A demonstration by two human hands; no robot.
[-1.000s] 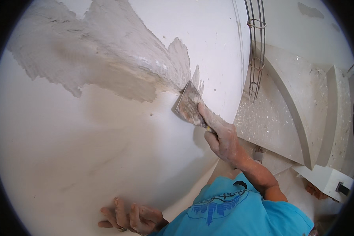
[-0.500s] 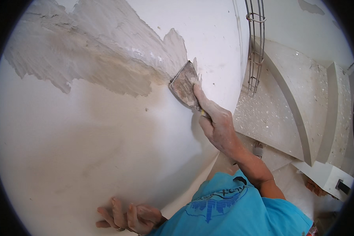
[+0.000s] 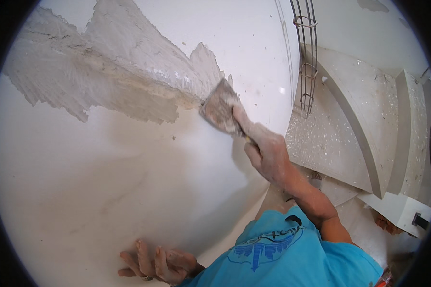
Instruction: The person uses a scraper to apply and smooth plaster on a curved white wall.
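Observation:
My right hand (image 3: pixel 266 150), dusted with plaster, grips a wide putty knife (image 3: pixel 220 107) with its index finger laid along the blade. The blade presses flat on the white wall (image 3: pixel 129 182) at the right edge of a rough grey plaster patch (image 3: pixel 115 76) that runs across the wall's upper left. My left hand (image 3: pixel 155 262) rests flat against the wall low down, fingers spread, holding nothing. My blue shirt (image 3: pixel 292 253) fills the lower middle.
To the right of the wall rise speckled stone steps (image 3: pixel 340 138) with pale edges. Bare steel rebar (image 3: pixel 306 57) tied with wire stands at the wall's corner. A white block (image 3: pixel 397 210) lies at the lower right.
My right hand has slid the putty knife up and to the left along the wall, to the edge of the plaster patch. My left hand stays planted.

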